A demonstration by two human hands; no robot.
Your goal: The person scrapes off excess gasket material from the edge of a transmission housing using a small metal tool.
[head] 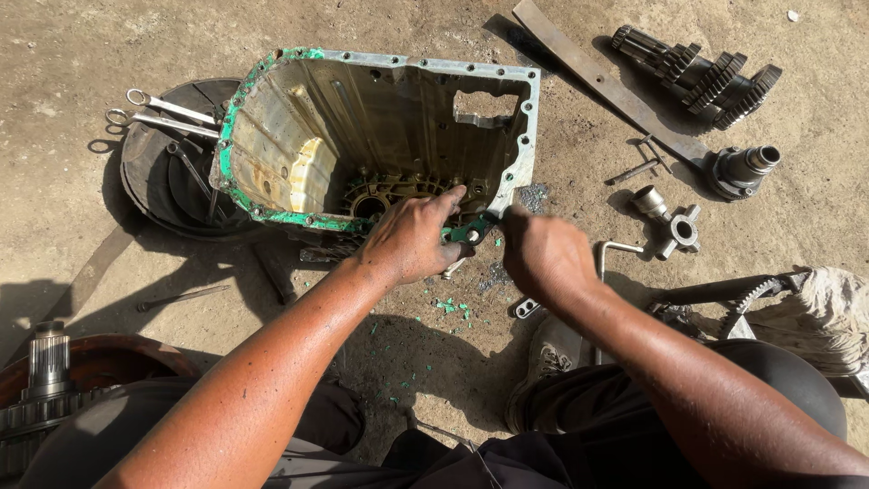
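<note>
The aluminium gearbox housing (380, 136) lies open side up on the dirt floor, its flange edged with green gasket residue (272, 215). At its 5 o'clock corner both hands meet on the rim, where the residue appears to be coming off; green flakes (453, 308) lie on the ground just below.

To do this well, I judge the scraping edge should stay flat to the flange and run along it, so the soft mating face is not gouged, and the flakes should fall outside the case.

The left hand (412, 240) is nearly flat, fingers spread loosely over the rim, pressing on the housing and gripping nothing. The right hand (543, 254) is closed in a fist, likely around a small tool; the tool itself is hidden.

At 9 o'clock, spanners (167, 113) rest on a dark round pan (149, 181). At 2 o'clock lie a flat steel bar (606, 86) and a gear cluster shaft (697, 77).
</note>
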